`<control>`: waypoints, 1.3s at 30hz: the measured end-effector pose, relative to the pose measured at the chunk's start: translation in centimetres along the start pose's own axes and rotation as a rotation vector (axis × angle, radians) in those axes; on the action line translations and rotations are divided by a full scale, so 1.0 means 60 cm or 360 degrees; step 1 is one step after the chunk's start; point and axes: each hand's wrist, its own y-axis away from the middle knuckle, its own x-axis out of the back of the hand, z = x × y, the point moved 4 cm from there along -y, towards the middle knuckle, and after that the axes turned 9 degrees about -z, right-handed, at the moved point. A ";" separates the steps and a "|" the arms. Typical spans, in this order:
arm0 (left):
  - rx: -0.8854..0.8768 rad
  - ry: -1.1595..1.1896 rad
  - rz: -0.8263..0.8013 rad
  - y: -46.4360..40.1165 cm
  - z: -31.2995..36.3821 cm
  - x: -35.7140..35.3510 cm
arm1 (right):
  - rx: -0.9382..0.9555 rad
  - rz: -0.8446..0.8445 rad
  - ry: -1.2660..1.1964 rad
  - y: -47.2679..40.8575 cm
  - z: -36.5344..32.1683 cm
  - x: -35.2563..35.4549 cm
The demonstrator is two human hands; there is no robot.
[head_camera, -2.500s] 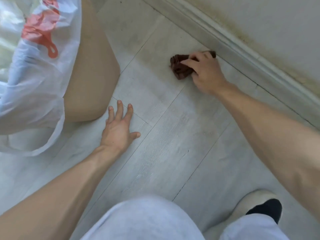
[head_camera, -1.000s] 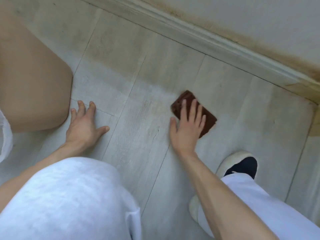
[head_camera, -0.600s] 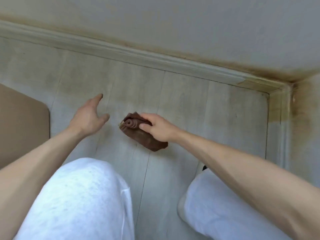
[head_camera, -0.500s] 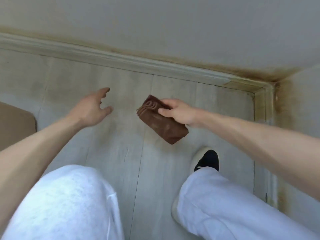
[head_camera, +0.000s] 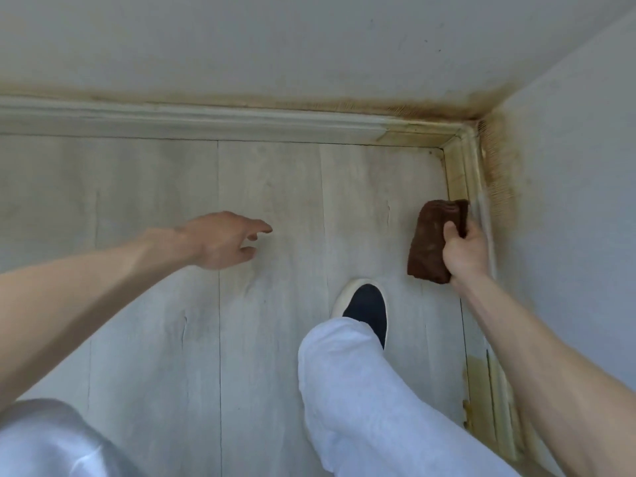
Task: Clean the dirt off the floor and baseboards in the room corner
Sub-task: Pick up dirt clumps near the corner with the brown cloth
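Cloth (head_camera: 430,242) lengthwise along right baseboard (head_camera: 463,173)

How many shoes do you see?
1. One dark shoe with a white sole stands on the floor, below the brown cloth gripped by the right hand. The other foot is hidden.

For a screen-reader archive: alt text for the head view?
A right hand grips a folded brown cloth beside the yellow-stained baseboard near a room corner. The left hand hovers open over the pale plank floor; a dark shoe steps forward.
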 end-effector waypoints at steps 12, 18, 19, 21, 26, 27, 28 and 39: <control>0.0169 0.0635 0.0224 0.022 -0.013 0.048 | 0.0791 -0.0021 0.0666 0.017 -0.054 -0.270; 0.0265 0.0529 0.0366 -0.005 -0.003 0.077 | 0.1820 -0.0957 0.1113 0.128 -0.065 -0.420; 0.0271 0.0536 0.0375 -0.006 -0.003 0.079 | 0.1875 -0.0953 0.1163 0.108 -0.061 -0.392; 0.0290 0.0607 0.0421 -0.005 -0.009 0.087 | 0.1788 -0.0727 0.1230 0.035 -0.059 -0.317; 0.0329 0.0789 0.0458 0.009 -0.018 0.093 | 0.0998 0.0117 0.1052 -0.140 -0.058 -0.104; 0.0335 0.0835 0.0462 0.014 -0.019 0.094 | 0.0918 0.0202 0.1000 -0.148 -0.061 -0.104; 0.0347 0.0886 0.0471 0.020 -0.019 0.094 | 0.0848 0.0287 0.0949 -0.149 -0.067 -0.121; 0.0305 0.1465 0.1125 0.143 -0.020 0.155 | 0.1147 -0.1535 0.0880 0.141 -0.198 -0.499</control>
